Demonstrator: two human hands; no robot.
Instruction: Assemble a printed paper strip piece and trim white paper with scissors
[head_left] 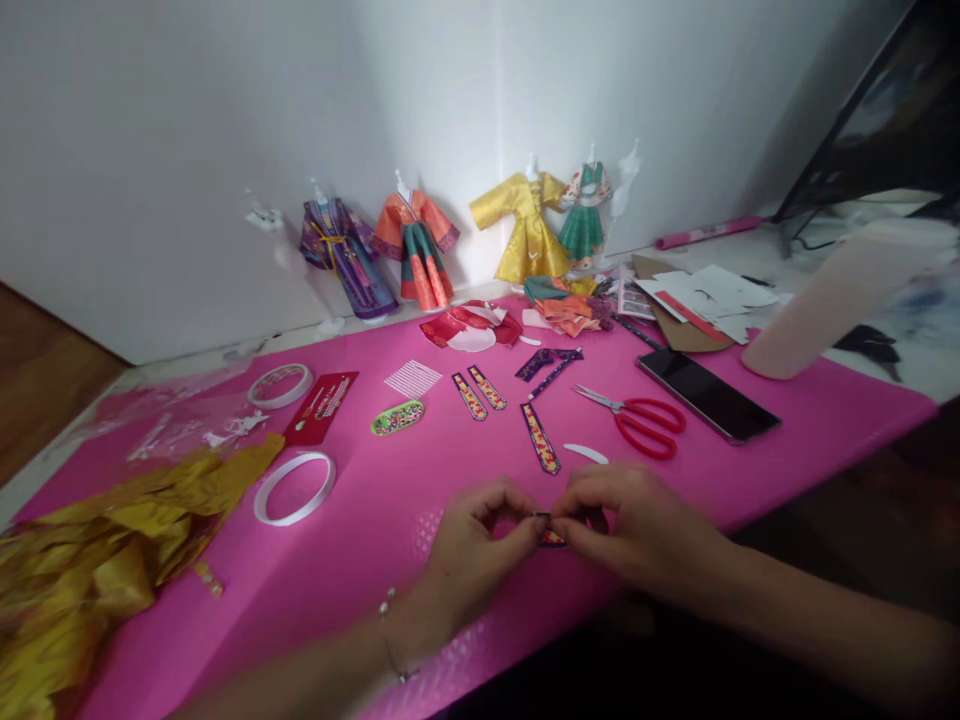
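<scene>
My left hand point(480, 535) and my right hand point(630, 520) meet near the front edge of the pink table cover point(360, 600). Both pinch a small dark-edged patterned fabric strip point(553, 538), mostly covered by the fingers. Just beyond lies a longer patterned strip point(540, 438), with a white curved piece point(586, 453) beside it. Two more patterned strips point(478, 393) lie side by side farther back. Red-handled scissors point(649, 425) rest half open to the right, beyond my right hand. Purple fabric pieces point(547, 368) sit behind them.
A phone point(709, 395) and a pale cylinder point(832, 300) are at right. Two white tape rolls point(295, 490), a red card point(322, 408), a green bead case point(397, 417) and gold fabric point(127, 540) are at left. Small dressed mannequins point(416, 250) line the wall.
</scene>
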